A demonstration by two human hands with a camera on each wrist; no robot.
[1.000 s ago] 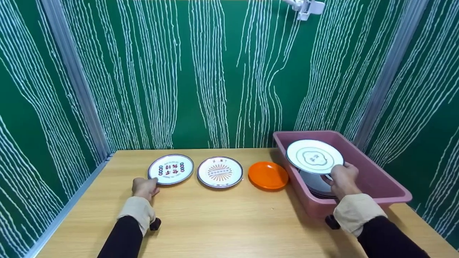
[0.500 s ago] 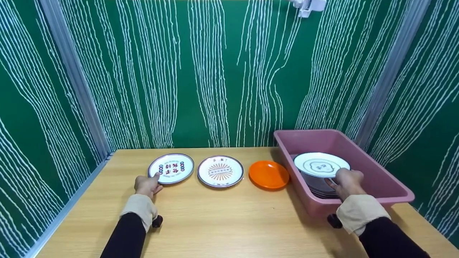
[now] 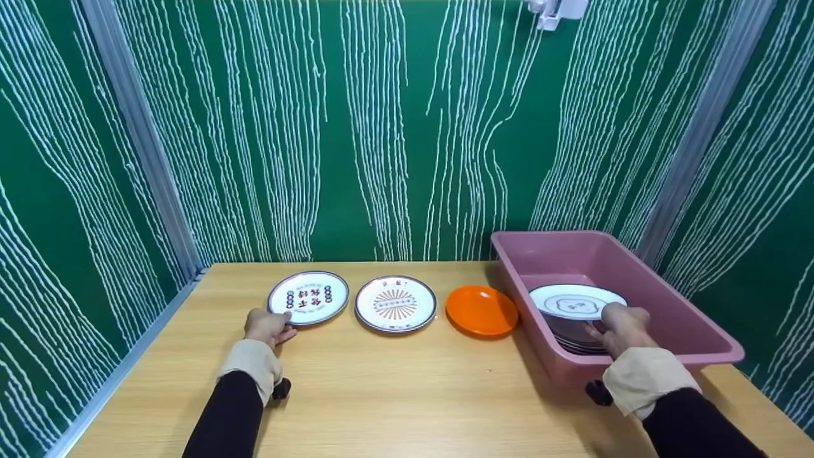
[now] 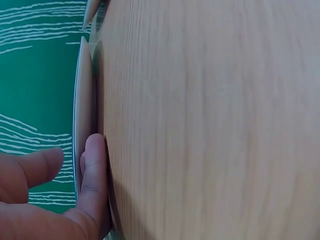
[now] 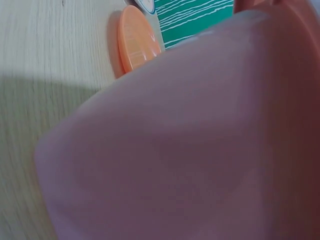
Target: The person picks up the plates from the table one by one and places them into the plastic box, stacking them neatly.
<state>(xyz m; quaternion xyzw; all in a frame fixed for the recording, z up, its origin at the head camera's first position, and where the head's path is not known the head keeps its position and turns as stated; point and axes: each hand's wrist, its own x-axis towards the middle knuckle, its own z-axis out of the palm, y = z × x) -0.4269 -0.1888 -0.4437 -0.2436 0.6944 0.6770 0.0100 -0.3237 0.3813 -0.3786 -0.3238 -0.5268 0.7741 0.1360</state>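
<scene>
My right hand (image 3: 626,326) grips the near rim of a white plate (image 3: 575,301) with a faint wavy pattern. This plate is held inside the pink plastic tub (image 3: 690,304), above a stack of plates (image 3: 575,332). At the left, my left hand (image 3: 267,326) is at the near-left edge of a white plate (image 3: 308,299) with red characters. In the left wrist view, the fingers (image 4: 95,170) lie under that plate's rim, and the thumb (image 4: 47,162) stands apart from it. The right hand is barely visible in the right wrist view, where the tub's wall fills most of the picture.
Between the left plate and the tub, a white plate with a sunburst pattern (image 3: 395,304) and an orange plate (image 3: 481,310) lie on the wooden table (image 3: 407,394). Green walls with white lines (image 3: 375,127) stand behind and at both sides.
My right hand has lowered its plate deeper into the tub, slightly rightward, and the plate lies flatter. The left hand has shifted slightly along the plate's edge; the plates on the table stay put.
</scene>
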